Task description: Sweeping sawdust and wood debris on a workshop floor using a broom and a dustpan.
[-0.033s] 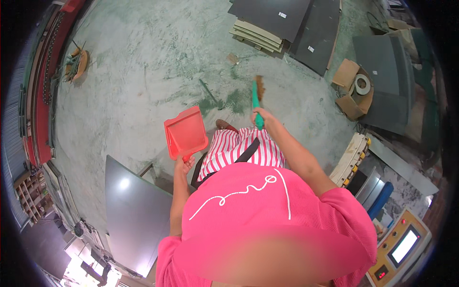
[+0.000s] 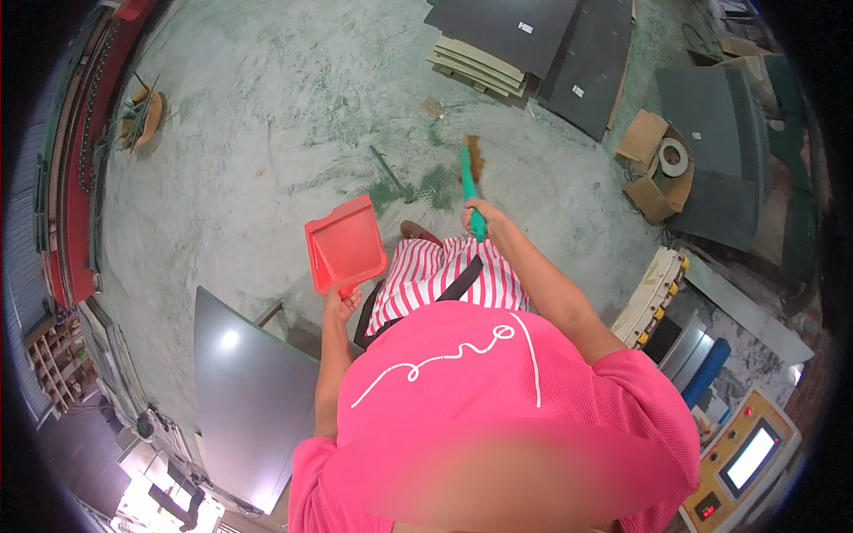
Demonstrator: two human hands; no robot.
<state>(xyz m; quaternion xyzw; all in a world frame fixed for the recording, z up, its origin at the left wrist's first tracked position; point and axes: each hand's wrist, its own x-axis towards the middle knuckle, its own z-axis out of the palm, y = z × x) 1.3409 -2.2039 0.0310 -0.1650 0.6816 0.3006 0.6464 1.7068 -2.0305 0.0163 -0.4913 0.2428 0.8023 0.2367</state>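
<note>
My left hand [image 2: 343, 305] is closed round the short handle of a red dustpan [image 2: 349, 244], whose wide mouth points away from me. In my right hand [image 2: 488, 218] is a hand brush [image 2: 469, 176] with a green handle and brown bristles. The bristles face right, and the brush is held out ahead of my striped trousers. I cannot tell whether they touch the floor. Between dustpan and brush, a thin dark strip [image 2: 388, 169] lies on the dusty floor beside green patches. A small brown scrap [image 2: 433, 108] lies farther off.
Dark sheets on stacked boards [image 2: 480, 71] stand ahead. To the right are an open cardboard box [image 2: 653, 195] with a white roll and a control panel [image 2: 742, 457]. A grey sheet [image 2: 249, 382] lies at my left, and an orange container [image 2: 151, 120] stands far left.
The brush and my right hand have shifted slightly to the left. My left hand and the dustpan stay in about the same place.
</note>
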